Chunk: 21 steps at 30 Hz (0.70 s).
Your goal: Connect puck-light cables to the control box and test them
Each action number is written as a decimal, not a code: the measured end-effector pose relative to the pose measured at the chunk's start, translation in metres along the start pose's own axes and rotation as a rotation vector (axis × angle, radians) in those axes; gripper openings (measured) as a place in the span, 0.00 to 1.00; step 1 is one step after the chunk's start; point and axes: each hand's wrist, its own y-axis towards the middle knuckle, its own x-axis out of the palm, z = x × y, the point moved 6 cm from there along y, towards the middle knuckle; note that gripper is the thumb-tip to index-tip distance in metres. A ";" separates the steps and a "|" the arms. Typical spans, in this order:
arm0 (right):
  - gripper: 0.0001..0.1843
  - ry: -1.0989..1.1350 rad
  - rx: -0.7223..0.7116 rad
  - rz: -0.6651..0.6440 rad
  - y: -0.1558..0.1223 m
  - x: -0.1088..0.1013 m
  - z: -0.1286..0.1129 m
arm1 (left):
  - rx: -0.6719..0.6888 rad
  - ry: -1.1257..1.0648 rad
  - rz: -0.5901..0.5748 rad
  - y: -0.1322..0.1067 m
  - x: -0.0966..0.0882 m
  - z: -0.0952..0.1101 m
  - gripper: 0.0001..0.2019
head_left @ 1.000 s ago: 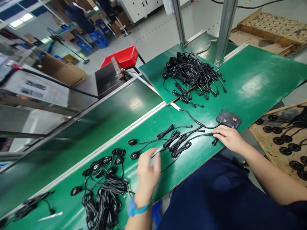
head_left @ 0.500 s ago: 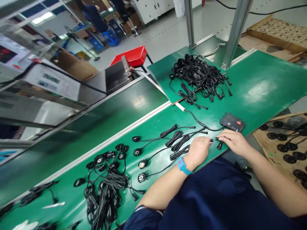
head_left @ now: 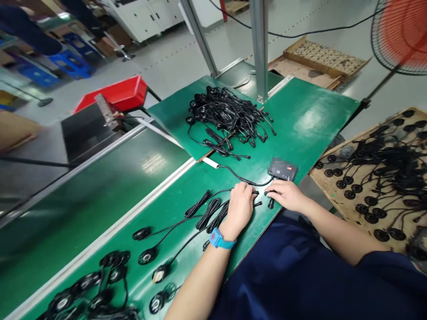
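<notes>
Over the near edge of a green bench [head_left: 173, 209], a person wearing a blue wristband [head_left: 220, 240] is holding two black ends toward each other, a narrow gap separating them. The left hand [head_left: 242, 202] is pinching a black cable [head_left: 255, 193] close behind its tip, its grip pressed together, seemingly because a short hold is keeping the end steady and pointing at the other. The right hand [head_left: 288, 194] is pinching a short black plug [head_left: 267, 192] between thumb and fingers, apparently leaving its tip uncovered for the same reason; the fingers are hiding where its lead is running. Just below, a second connector [head_left: 271, 204] is dangling, and a black box [head_left: 278, 172] is lying right behind the right hand, probably sitting there to be within reach. Coiled cables [head_left: 208, 214] are lying side by side left of the hands, their round heads [head_left: 147, 256] pointing toward the bench's left end, likely spread apart to prevent tangling. Toward the far edge, a cable pile [head_left: 230, 115] is resting mostly on a green board [head_left: 170, 106], perhaps keeping the near edge free for handling.
</notes>
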 end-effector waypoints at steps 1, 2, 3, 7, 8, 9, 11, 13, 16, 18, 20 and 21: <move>0.10 0.018 0.005 0.009 -0.001 -0.001 0.003 | 0.026 -0.027 0.015 0.000 0.003 0.004 0.04; 0.11 0.036 0.002 0.016 -0.002 -0.001 0.005 | 0.051 -0.054 0.031 -0.001 0.005 0.008 0.04; 0.11 0.052 -0.004 0.021 -0.003 -0.002 0.006 | 0.068 -0.077 0.045 -0.002 0.008 0.010 0.04; 0.12 0.058 -0.021 0.022 -0.004 -0.001 0.006 | 0.070 -0.162 0.066 -0.006 0.013 0.014 0.05; 0.12 0.049 -0.022 0.027 -0.004 0.000 0.004 | 0.064 -0.181 0.074 -0.007 0.013 0.013 0.05; 0.12 0.037 -0.026 0.035 -0.004 0.001 0.001 | 0.060 -0.195 0.085 -0.008 0.011 0.012 0.05; 0.12 0.013 -0.041 0.052 -0.004 0.003 -0.004 | 0.067 -0.196 0.101 -0.010 0.008 0.009 0.05; 0.12 -0.005 -0.042 0.061 -0.002 0.007 -0.006 | 0.086 -0.154 0.115 -0.011 0.005 0.006 0.05; 0.11 -0.004 -0.024 0.040 0.001 0.013 -0.005 | 0.135 -0.077 0.154 -0.015 0.004 0.003 0.09; 0.12 -0.002 -0.009 0.011 0.004 0.016 -0.005 | 0.174 -0.035 0.183 -0.018 0.004 0.003 0.11; 0.13 -0.003 0.005 -0.020 0.005 0.016 -0.006 | 0.210 -0.003 0.202 -0.020 0.005 0.003 0.11; 0.14 -0.004 0.014 -0.030 0.006 0.016 -0.007 | 0.225 0.009 0.209 -0.021 0.005 0.004 0.11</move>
